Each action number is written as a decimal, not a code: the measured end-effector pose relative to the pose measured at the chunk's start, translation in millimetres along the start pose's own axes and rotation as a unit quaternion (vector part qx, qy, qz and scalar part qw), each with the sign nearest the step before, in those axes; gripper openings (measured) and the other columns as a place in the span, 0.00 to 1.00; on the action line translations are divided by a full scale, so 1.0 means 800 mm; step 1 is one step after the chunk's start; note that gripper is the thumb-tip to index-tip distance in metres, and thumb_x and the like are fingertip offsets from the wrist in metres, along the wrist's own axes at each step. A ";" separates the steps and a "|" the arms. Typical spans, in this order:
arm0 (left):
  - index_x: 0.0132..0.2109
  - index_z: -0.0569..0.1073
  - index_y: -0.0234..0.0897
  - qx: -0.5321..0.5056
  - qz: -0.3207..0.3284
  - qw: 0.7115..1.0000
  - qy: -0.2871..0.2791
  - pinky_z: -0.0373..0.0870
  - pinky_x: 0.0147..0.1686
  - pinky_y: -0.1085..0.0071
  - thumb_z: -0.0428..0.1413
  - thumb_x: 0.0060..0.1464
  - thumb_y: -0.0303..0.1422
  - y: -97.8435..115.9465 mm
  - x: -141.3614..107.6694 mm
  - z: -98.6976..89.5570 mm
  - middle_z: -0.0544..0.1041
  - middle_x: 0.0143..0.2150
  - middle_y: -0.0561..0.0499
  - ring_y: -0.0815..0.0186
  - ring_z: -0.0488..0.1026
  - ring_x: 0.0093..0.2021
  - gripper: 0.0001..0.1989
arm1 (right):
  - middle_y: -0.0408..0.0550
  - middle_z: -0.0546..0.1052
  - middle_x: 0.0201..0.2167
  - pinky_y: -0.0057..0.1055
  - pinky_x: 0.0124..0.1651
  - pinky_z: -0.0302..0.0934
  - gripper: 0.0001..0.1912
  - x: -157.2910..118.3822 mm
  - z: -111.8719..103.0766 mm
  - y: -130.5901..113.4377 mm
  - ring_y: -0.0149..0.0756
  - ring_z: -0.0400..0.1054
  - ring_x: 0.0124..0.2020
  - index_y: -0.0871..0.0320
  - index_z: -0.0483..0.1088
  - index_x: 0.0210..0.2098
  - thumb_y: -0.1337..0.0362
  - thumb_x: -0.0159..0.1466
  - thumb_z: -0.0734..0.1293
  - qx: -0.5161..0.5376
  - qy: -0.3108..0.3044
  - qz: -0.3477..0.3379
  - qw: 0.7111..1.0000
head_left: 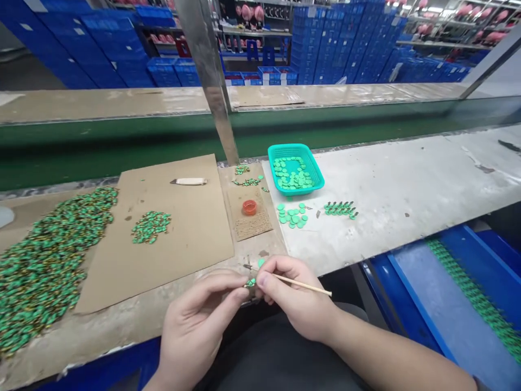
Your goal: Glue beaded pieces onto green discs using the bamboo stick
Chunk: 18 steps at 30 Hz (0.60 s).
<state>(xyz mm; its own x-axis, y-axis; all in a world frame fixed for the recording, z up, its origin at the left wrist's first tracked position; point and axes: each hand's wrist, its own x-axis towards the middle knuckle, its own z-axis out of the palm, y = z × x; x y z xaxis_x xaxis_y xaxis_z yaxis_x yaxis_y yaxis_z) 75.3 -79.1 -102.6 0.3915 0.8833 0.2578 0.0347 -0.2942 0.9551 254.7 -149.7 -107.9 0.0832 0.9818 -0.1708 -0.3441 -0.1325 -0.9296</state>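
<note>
Centrally, small green piece [251,282] sits by tabletop [391,190] edge, in narrow grip of left hand [199,317], presumably for steadiness. Right hand [299,304] grip closes around slender brush [303,283], dark tip near piece, likely for fine control. Teal mesh basket [319,178] holds green discs [298,180]; red dish [249,207] contents unclear.

Green pieces flecked with gold and brown are forming a dense speckled pattern in the large heap [52,260] at the worktop's left edge, and the smaller pile [151,226] is repeating it on plain tan cardboard [191,217]. A turquoise basket [296,191] is showing paler mint-green discs [299,179] inside, while a translucent orange-red dish [249,207] is glowing on brown board [253,227]. The worktop [399,190] is turning grayish white toward its right edge, and blue crates [334,49] are lining the background beyond a dark green band [163,133].
</note>
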 end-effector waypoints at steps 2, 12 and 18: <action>0.39 0.89 0.46 -0.016 -0.010 1.000 0.009 0.89 0.32 0.70 0.73 0.66 0.50 -0.003 -0.004 0.009 0.88 0.35 0.50 0.62 0.87 0.33 0.15 | 0.42 0.81 0.30 0.30 0.38 0.73 0.18 -0.005 -0.006 0.004 0.32 0.73 0.32 0.55 0.77 0.35 0.49 0.73 0.77 -0.024 0.010 0.000 1.000; 0.43 0.86 0.46 0.191 -0.023 0.980 -0.048 0.86 0.45 0.70 0.66 0.72 0.50 -0.045 0.026 -0.018 0.90 0.43 0.51 0.63 0.87 0.40 0.15 | 0.56 0.87 0.65 0.50 0.72 0.80 0.22 -0.001 -0.105 -0.013 0.46 0.84 0.66 0.54 0.77 0.70 0.70 0.81 0.62 -0.414 0.050 -0.265 0.869; 0.45 0.86 0.46 0.257 0.019 0.960 -0.105 0.83 0.47 0.68 0.62 0.74 0.46 -0.056 0.044 -0.011 0.89 0.43 0.52 0.62 0.86 0.43 0.13 | 0.46 0.90 0.49 0.34 0.52 0.84 0.10 0.014 -0.094 -0.013 0.38 0.89 0.51 0.50 0.70 0.57 0.69 0.80 0.69 -0.276 0.118 -0.299 0.906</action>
<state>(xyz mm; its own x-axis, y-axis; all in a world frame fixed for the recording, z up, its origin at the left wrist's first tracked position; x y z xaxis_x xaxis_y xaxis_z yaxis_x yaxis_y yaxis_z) 79.5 -31.9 -135.1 0.5765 0.7913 0.2036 0.4456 -0.5134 0.7334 329.3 -147.4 -124.8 0.3200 0.8528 0.4127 0.3423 0.3021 -0.8897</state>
